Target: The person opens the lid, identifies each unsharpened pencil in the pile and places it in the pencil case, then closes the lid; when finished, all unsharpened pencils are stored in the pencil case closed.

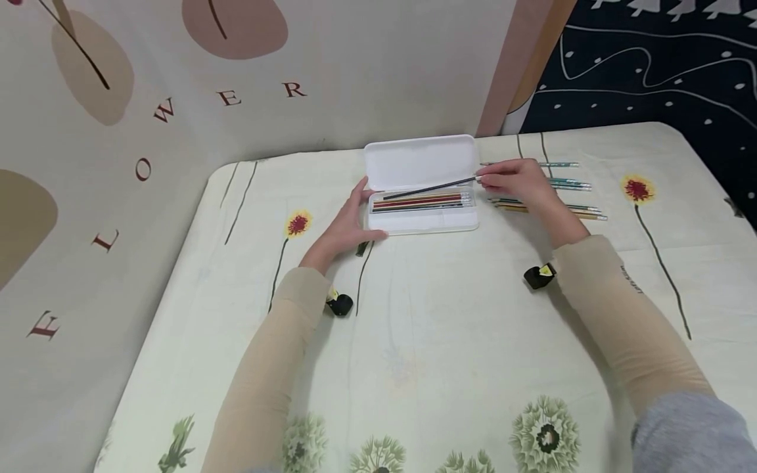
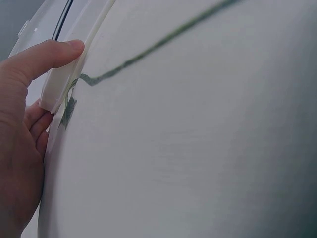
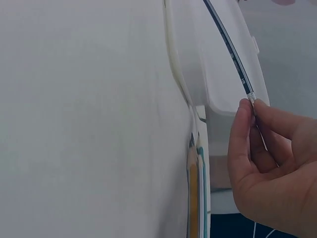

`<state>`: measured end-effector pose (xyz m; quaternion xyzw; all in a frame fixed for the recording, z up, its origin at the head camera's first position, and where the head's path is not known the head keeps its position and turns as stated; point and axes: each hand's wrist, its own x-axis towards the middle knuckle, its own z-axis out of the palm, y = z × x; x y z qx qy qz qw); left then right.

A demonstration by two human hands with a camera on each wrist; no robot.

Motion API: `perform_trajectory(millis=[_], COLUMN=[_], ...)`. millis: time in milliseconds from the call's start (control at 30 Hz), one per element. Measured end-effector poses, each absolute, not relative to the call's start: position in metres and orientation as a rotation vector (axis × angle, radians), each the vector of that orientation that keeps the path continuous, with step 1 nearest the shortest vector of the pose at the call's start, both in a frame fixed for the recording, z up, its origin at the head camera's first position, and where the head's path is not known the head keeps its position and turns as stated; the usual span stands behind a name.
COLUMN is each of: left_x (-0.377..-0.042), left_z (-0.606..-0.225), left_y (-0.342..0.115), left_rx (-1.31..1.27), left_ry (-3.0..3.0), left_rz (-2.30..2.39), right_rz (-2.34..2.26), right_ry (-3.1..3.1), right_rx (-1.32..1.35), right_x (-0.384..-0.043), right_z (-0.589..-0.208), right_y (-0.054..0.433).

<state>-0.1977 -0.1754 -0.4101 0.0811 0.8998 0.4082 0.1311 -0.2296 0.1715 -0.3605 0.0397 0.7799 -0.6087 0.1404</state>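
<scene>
An open white pencil case (image 1: pixel 422 227) lies near the table's back edge, its lid (image 1: pixel 421 161) tipped back toward the wall. Several pencils (image 1: pixel 421 202) lie side by side in its tray, erasers to the right. My left hand (image 1: pixel 349 223) grips the left end of the case; the left wrist view shows the thumb over the front wall. Between thumb and fingertips, my right hand (image 1: pixel 520 182) pinches a dark striped pencil (image 3: pixel 233 52) by its eraser end. That pencil slants over the tray, along the hinge side, pointing left.
Right of the case lie several loose pencils: one pale teal pencil (image 1: pixel 562 165) at the back, blue-teal ones (image 1: pixel 572 184) in the middle, yellow and dark ones (image 1: pixel 582 213) in front. A printed cloth (image 1: pixel 426 315) covers the table. A patterned curtain (image 1: pixel 384 72) hangs behind it.
</scene>
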Motion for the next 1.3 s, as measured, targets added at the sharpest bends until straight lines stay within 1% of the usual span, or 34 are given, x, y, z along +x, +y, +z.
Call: perform_trajectory(millis=[200, 367, 533, 833, 1033, 1300], left_x=[-0.196, -0.197, -0.197, -0.197, -0.197, -0.197], left_z=[-0.410, -0.411, -0.410, -0.411, -0.410, -0.411], left_y=[-0.176, -0.176, -0.176, -0.177, -0.177, -0.177], left_rx=[0.246, 0.258, 0.275, 0.265, 0.268, 0.270], left_ry=[2.614, 2.616, 2.616, 2.612, 2.615, 2.621], left_rz=[1.196, 1.201, 1.209, 1.206, 1.200, 1.192], right_rz=[-1.618, -1.601, -1.561, -1.456, -1.474, -1.703], right_ry=[2.341, 2.355, 2.378, 2.437, 2.450, 2.447], right_rx=[0.051, 0.036, 0.016, -0.100, -0.053, 0.083], right_x=[-0.231, -0.231, -0.229, -0.227, -0.230, -0.235], right_z=[-0.364, -0.365, -0.363, -0.360, -0.357, -0.353], right_y=[0.160, 0.155, 0.153, 0.156, 0.160, 0.158])
